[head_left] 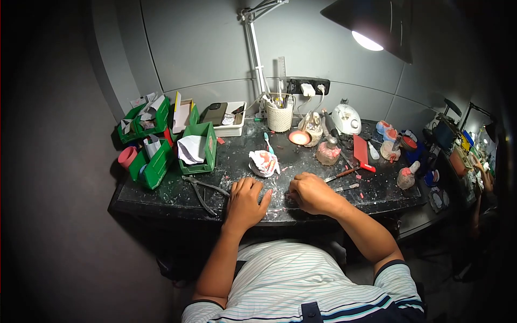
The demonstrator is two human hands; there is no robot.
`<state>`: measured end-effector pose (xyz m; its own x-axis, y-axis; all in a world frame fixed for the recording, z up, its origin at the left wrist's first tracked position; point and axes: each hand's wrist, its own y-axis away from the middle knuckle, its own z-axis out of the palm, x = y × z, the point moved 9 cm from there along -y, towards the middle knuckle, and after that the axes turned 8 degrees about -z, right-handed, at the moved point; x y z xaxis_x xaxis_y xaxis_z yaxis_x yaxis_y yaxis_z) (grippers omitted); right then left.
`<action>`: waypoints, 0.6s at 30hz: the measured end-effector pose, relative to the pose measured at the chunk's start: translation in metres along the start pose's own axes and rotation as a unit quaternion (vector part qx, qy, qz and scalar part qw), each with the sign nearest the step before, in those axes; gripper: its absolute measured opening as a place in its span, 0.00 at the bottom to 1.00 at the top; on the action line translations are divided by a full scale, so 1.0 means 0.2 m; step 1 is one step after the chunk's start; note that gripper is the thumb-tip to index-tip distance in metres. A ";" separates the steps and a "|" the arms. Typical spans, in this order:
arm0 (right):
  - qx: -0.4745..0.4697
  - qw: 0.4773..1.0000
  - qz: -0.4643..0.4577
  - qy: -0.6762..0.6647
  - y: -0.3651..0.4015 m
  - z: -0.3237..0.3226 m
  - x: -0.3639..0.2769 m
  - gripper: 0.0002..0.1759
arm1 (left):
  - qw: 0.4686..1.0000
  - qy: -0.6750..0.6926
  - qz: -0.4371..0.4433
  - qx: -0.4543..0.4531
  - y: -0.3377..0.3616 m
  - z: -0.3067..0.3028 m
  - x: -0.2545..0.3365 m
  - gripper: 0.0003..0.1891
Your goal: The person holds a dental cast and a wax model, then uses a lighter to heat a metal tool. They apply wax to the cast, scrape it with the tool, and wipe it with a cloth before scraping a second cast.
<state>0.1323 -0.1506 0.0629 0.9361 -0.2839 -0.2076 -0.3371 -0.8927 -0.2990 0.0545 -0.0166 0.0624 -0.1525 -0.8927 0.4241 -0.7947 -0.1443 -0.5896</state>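
Observation:
My left hand (246, 202) rests palm down on the front of the dark table (237, 156), fingers spread a little, beside the handles of metal pliers (201, 189). To its right, my right hand (309, 192) is curled with its fingers bent in; whatever it may hold is hidden. Between and beyond the hands sits a white and pink dental cast (263, 163), with a teal and white toothbrush (269, 143) behind it. A knife with a brown handle (343, 174) and a pale flat tool (346, 188) lie right of my right hand.
Green bins (206, 168) and a white tray (237, 129) stand at the left. Behind are a pen holder (280, 118), a lit burner (299, 138) and a flask (328, 153). A red-handled tool (362, 152) lies at the right. A lamp (377, 27) hangs above. Another person's arm (479, 167) shows far right.

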 end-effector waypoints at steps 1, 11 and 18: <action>0.013 1.000 -0.006 0.000 0.00 -0.02 -0.01 0.03 | 1.000 0.003 0.004 0.005 0.01 0.00 0.00 0.13; 0.298 0.952 0.013 0.070 -0.02 -0.60 0.16 0.20 | 1.000 0.005 0.015 0.016 0.01 -0.01 0.01 0.12; 0.245 0.968 0.030 -0.038 0.23 -0.48 0.07 0.16 | 0.999 0.007 0.024 0.045 -0.04 -0.04 -0.01 0.12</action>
<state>0.1393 -0.2297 0.1347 0.9097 -0.2871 -0.3002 -0.4150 -0.5968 -0.6868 0.0556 -0.0104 0.0715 -0.1973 -0.8939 0.4025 -0.7300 -0.1401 -0.6689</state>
